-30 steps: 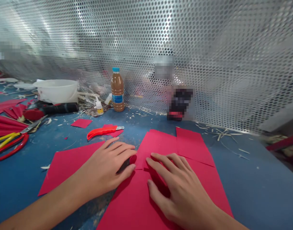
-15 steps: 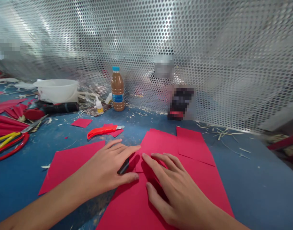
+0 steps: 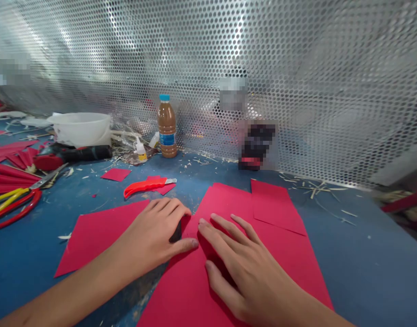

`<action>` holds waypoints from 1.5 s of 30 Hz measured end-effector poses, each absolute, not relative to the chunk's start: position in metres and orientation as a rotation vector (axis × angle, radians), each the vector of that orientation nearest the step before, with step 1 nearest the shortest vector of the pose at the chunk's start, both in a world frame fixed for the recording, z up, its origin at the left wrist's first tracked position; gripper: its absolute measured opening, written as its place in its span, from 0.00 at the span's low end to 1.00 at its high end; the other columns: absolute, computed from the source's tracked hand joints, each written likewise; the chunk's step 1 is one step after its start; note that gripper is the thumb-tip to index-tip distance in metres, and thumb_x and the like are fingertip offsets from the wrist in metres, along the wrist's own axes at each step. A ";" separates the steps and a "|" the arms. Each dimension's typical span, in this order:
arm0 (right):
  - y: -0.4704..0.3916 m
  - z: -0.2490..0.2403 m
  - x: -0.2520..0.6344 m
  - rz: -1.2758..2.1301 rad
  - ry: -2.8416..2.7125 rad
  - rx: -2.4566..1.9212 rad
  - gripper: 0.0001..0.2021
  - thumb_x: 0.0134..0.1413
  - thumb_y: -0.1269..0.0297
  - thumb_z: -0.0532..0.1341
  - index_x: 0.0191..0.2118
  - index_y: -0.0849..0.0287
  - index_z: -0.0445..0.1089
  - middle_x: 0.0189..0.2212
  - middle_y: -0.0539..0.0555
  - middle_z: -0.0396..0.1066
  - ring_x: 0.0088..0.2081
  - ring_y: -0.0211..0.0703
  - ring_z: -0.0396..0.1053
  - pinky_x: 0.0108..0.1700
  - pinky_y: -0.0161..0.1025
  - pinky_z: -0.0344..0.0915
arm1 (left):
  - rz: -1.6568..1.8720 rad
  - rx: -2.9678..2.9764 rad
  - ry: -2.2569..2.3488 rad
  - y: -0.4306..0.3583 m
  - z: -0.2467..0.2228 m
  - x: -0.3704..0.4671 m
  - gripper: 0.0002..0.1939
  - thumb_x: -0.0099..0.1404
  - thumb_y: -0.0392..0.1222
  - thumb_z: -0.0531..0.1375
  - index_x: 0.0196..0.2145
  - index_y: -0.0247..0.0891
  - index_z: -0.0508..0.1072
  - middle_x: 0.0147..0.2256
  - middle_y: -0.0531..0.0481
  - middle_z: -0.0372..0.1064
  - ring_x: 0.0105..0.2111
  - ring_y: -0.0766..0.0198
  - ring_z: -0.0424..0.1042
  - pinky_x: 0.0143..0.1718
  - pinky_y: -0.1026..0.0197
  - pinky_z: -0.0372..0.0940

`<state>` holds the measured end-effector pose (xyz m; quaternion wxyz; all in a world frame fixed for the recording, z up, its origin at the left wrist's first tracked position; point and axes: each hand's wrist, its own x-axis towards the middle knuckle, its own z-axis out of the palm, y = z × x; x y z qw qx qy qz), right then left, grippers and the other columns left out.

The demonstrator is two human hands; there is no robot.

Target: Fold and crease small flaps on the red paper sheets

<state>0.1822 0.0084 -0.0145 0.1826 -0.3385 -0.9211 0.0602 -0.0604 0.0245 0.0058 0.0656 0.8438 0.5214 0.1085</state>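
A large red paper sheet (image 3: 276, 268) lies before me, with smaller red paper pieces on its upper part. My left hand (image 3: 162, 229) rests at its left edge, fingers bent together over the red paper there and thumb laid along it. A dark thing (image 3: 176, 233) shows in the gap between that thumb and forefinger; its kind is hidden. On the sheet, my right hand (image 3: 242, 268) lies with fingers spread, fingertips touching the paper. Another red sheet (image 3: 96, 236) is partly under my left forearm. Just beyond the left hand lies an orange-red utility knife (image 3: 147, 185).
Scissors (image 3: 27, 190) with red and yellow handles lie at left, near a power tool (image 3: 72, 155) and a white tub (image 3: 82, 128). A brown-filled bottle (image 3: 166, 129) and a small glue bottle (image 3: 140, 150) stand before the perforated metal sheet (image 3: 201, 59). Scraps litter the blue table (image 3: 372, 254).
My left fingers have curled in and drawn slightly left and down at the paper's edge. My right fingertips have shifted slightly left and spread wider.
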 end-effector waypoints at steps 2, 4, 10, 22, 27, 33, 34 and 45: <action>0.009 -0.015 0.182 0.167 -2.603 -0.959 0.27 0.66 0.68 0.55 0.69 0.59 0.63 0.69 0.55 0.65 0.69 0.64 0.61 0.68 0.70 0.58 | 0.321 2.493 1.566 0.025 0.008 -0.060 0.19 0.71 0.56 0.65 0.51 0.40 0.73 0.51 0.44 0.72 0.54 0.45 0.70 0.54 0.44 0.64; 0.010 -0.014 0.181 0.159 -2.597 -0.967 0.27 0.65 0.68 0.55 0.69 0.61 0.62 0.69 0.57 0.65 0.69 0.63 0.61 0.68 0.70 0.58 | 0.330 2.454 1.550 0.025 0.009 -0.060 0.16 0.73 0.54 0.63 0.51 0.40 0.73 0.50 0.45 0.72 0.54 0.46 0.70 0.53 0.45 0.65; 0.012 -0.014 0.182 0.148 -2.567 -0.977 0.26 0.65 0.68 0.56 0.68 0.62 0.63 0.66 0.59 0.69 0.67 0.62 0.65 0.67 0.70 0.60 | 0.413 2.489 1.586 0.020 0.006 -0.063 0.20 0.76 0.50 0.57 0.59 0.38 0.67 0.60 0.40 0.68 0.60 0.45 0.67 0.59 0.43 0.63; 0.009 -0.015 0.181 0.134 -2.548 -0.955 0.26 0.65 0.69 0.56 0.68 0.62 0.63 0.65 0.61 0.71 0.66 0.62 0.66 0.67 0.71 0.60 | 0.093 2.729 1.634 0.024 0.012 -0.053 0.16 0.76 0.51 0.60 0.50 0.36 0.76 0.44 0.42 0.74 0.48 0.43 0.74 0.49 0.43 0.67; 0.011 -0.016 0.182 0.173 -2.507 -0.952 0.26 0.65 0.68 0.57 0.67 0.61 0.60 0.62 0.62 0.73 0.64 0.60 0.67 0.67 0.68 0.61 | 0.249 2.616 1.524 0.029 0.010 -0.065 0.11 0.76 0.47 0.61 0.49 0.40 0.75 0.46 0.46 0.74 0.48 0.47 0.73 0.47 0.49 0.66; 0.014 -0.017 0.182 0.201 -2.386 -0.958 0.27 0.64 0.70 0.58 0.67 0.57 0.56 0.59 0.63 0.73 0.58 0.60 0.71 0.59 0.63 0.69 | 0.555 2.184 1.418 0.027 0.014 -0.066 0.10 0.75 0.48 0.61 0.49 0.43 0.76 0.45 0.50 0.77 0.46 0.54 0.75 0.46 0.54 0.66; 0.013 -0.017 0.182 0.192 -2.361 -0.939 0.28 0.65 0.70 0.58 0.68 0.56 0.55 0.60 0.63 0.72 0.58 0.60 0.70 0.58 0.62 0.70 | 0.601 2.051 1.381 0.025 0.016 -0.064 0.11 0.74 0.50 0.61 0.49 0.43 0.76 0.44 0.51 0.78 0.44 0.55 0.75 0.45 0.56 0.67; 0.019 -0.010 0.182 0.595 -2.188 -0.835 0.13 0.64 0.74 0.58 0.49 0.49 0.67 0.44 0.51 0.75 0.45 0.48 0.73 0.47 0.47 0.73 | 0.511 1.674 1.137 0.004 0.022 -0.041 0.23 0.73 0.58 0.61 0.56 0.42 0.77 0.41 0.50 0.78 0.37 0.59 0.72 0.38 0.60 0.65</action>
